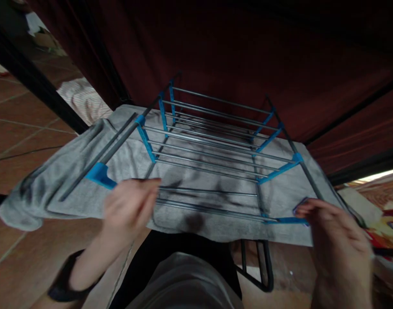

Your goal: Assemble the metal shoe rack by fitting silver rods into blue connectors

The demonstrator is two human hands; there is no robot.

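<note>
A rack of grey metal tubes and blue plastic brackets lies on its side in front of me. My left hand, blurred, is closed at the near left corner, and a thin metal rod runs rightward from its fingertips. Just behind that hand, a blue bracket sits on a grey tube; its lower end is hidden. On the near right, my right hand has its fingers pinched at the outer end of another blue bracket. The hand hides part of that corner.
Grey cloth covers the surface under the rack. A loose-looking dark tube lies along the left side. Dark red curtain hangs behind. A black metal frame leg shows below the near edge, above the tiled floor.
</note>
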